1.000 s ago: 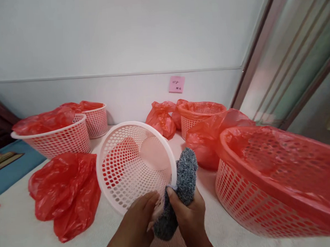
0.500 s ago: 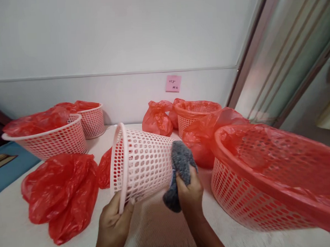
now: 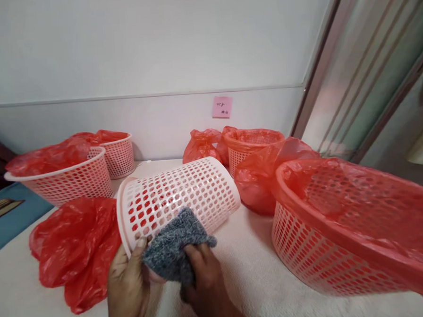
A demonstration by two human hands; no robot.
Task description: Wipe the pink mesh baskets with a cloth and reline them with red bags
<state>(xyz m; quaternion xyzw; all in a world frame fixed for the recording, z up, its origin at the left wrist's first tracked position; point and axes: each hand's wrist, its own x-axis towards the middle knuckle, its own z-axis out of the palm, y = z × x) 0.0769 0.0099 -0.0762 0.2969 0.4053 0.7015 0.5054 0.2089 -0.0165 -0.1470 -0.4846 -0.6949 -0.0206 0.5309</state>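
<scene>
We are holding a pink mesh basket (image 3: 180, 198) tipped on its side, its open mouth turned toward our left and its base pointing away to the right. Our left hand (image 3: 128, 286) is gripping the rim, the thumb pressing on the rim's edge and the fingers curled around it. Our right hand (image 3: 204, 282) is clamping a grey cloth (image 3: 175, 245) and pressing it against the basket's outer wall, just beyond our fingertips. Judging by this, we are partway through wiping the outside: the stretch under the cloth is being covered, while the far end and the base are lying beyond the cloth; whether the inside is clean we cannot tell.

Just left of our left fingers a loose red bag (image 3: 78, 250) is lying crumpled on the white table (image 3: 256, 279), touching or nearly touching the basket's mouth. To the right of our right fingers a large basket lined in red (image 3: 343, 236) is crowding close. Further beyond the fingers, more lined baskets (image 3: 61, 173) are standing by the wall, under a pink note (image 3: 222, 107).
</scene>
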